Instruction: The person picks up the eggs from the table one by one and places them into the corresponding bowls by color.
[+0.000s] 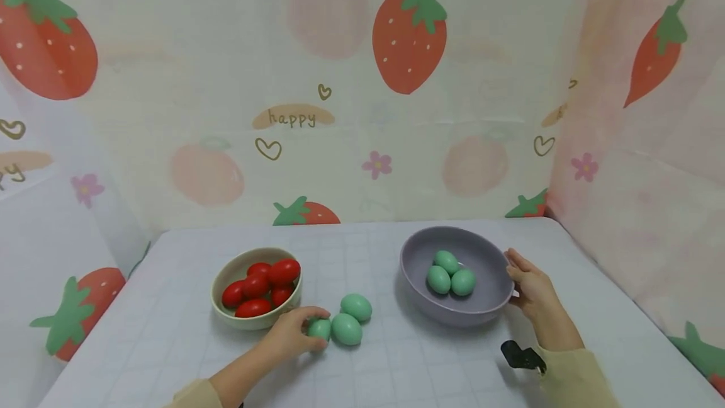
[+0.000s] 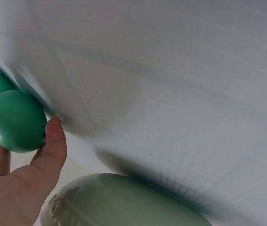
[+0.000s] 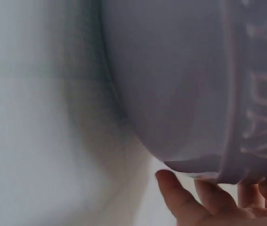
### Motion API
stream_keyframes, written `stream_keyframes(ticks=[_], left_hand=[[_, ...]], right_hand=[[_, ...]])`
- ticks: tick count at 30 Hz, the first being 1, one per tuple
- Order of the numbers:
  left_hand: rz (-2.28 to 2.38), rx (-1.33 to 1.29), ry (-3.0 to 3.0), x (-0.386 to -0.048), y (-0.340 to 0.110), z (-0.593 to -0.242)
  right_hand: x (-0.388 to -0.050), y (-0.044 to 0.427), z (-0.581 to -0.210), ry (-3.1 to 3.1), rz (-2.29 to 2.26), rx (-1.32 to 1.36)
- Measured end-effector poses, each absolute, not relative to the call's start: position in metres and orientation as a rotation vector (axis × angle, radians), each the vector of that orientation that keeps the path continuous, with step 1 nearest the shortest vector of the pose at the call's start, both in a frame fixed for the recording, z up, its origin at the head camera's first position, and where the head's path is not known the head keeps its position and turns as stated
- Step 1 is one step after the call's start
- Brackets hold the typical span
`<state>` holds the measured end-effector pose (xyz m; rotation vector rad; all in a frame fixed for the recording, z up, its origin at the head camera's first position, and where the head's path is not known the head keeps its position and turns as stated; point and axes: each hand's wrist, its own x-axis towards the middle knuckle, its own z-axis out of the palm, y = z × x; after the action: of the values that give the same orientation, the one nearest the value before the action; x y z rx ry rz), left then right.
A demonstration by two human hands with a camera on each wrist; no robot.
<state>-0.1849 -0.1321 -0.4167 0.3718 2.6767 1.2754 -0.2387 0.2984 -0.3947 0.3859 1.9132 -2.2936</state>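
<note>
My left hand has its thumb and fingers on either side of a green egg, just right of the cream bowl. In the left wrist view the same egg sits between the fingertips. Two more green eggs lie beside it on the table. At the right, my right hand holds the purple bowl by its right rim. Three green eggs rest inside that bowl. The right wrist view shows the bowl's wall with raised letters and the fingers against it.
The cream bowl, filled with several red eggs, stands close behind my left hand. A white tablecloth with a faint grid covers the table. A strawberry-patterned curtain closes off the back and sides. A black object is at the right sleeve.
</note>
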Motion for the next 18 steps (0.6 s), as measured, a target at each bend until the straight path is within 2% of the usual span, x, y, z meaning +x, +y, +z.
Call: stream_keyframes(ticks=[18], left_hand=[[1.214,0.394,2.693,-0.1853,-0.1363,-0.4209]], right_hand=[[-0.2429,0.2998,-0.3969,1.855,-2.330,0.331]])
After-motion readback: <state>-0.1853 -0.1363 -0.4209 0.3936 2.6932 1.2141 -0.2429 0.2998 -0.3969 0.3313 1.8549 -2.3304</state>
